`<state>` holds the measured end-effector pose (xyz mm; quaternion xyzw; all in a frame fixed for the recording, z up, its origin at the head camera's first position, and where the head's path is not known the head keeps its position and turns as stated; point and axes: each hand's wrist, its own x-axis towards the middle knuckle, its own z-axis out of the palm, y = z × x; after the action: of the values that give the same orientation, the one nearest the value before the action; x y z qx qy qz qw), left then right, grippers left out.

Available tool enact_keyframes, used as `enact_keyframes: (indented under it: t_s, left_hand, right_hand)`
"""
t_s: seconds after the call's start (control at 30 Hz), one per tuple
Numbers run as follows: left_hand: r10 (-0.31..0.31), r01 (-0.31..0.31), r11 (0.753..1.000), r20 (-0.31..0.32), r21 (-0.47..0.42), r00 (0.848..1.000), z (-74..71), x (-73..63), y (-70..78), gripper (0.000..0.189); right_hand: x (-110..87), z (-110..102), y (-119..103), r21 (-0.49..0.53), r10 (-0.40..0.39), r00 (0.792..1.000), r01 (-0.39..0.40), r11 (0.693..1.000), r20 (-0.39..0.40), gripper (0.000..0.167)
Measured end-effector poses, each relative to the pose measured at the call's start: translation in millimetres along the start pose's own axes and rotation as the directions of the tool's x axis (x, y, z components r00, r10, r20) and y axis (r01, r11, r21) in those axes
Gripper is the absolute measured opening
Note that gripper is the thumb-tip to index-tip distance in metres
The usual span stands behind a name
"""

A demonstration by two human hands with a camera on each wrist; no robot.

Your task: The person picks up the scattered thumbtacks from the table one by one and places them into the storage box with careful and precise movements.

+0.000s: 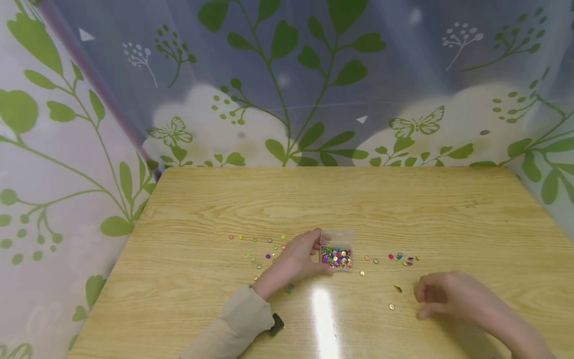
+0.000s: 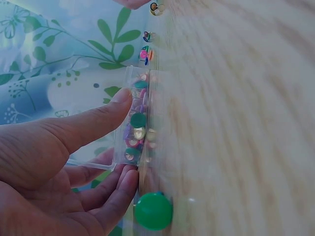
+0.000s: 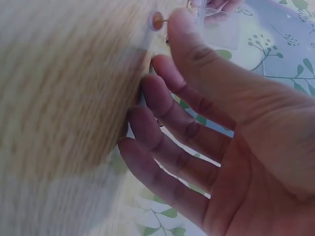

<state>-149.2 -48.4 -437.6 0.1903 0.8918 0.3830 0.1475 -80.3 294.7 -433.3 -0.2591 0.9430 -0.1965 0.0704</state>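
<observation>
My left hand (image 1: pixel 293 259) grips a small clear plastic box (image 1: pixel 353 262) at its left side, thumb along the near wall and fingers round behind. The box's lid (image 1: pixel 342 236) is flipped back, and colourful thumbtacks (image 1: pixel 336 257) fill the inside. In the left wrist view, a green thumbtack (image 2: pixel 153 211) lies close to the fingertips. Over at the right, my right hand (image 1: pixel 462 296) hovers low by the table with loosely bent fingers and nothing held. Nearest to it are a tack on its side (image 1: pixel 398 288) and a gold tack (image 1: pixel 391 307).
More loose tacks (image 1: pixel 255 240) are scattered left of the box, some partly behind the left forearm. A small cluster of tacks (image 1: pixel 399 256) lies to the right. The wooden table (image 1: pixel 314 199) ends at a leaf-patterned wall (image 1: pixel 287 99) behind.
</observation>
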Motion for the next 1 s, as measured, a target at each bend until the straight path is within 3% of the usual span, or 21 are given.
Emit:
enact_keyframes:
  t_s: [0.13,0.33,0.5,0.67,0.83,0.9,1.0]
  left_hand:
    - [0.003,-0.003,1.000,-0.002,0.003,1.000,-0.1,-0.1,0.3,0.058]
    - [0.014,-0.014,1.000,0.000,-0.001,1.000,0.2,0.2,-0.3,0.058]
    - [0.020,-0.020,1.000,0.000,-0.003,1.000,0.5,0.4,-1.2,0.057]
    - [0.021,-0.021,1.000,0.002,-0.006,1.000,-0.1,0.3,-1.0,0.056]
    - [0.019,-0.019,1.000,0.004,0.001,1.000,0.0,0.2,-0.8,0.057]
    - [0.015,-0.015,1.000,0.004,0.002,1.000,0.0,0.1,-0.6,0.058]
    - [0.012,-0.012,1.000,0.005,-0.005,1.000,0.0,-0.1,-0.1,0.058]
  right_hand:
    - [-3.2,0,1,0.039,-0.014,0.999,0.012,0.999,0.037,0.031]
    - [-8.2,1,2,0.142,-0.114,0.991,0.103,0.985,0.072,0.031]
    - [-7.2,2,2,0.095,-0.089,0.992,0.081,0.992,0.085,0.022]
    - [-0.4,4,2,-0.004,-0.114,0.993,0.114,0.993,-0.004,0.022]
    - [16.3,2,-8,-0.026,-0.158,0.982,0.157,0.987,-0.101,0.025]
    - [25.1,0,-15,-0.030,-0.172,0.972,0.170,0.985,-0.160,0.027]
    - [39.7,-3,-28,-0.067,-0.227,0.939,0.217,0.974,-0.258,0.029]
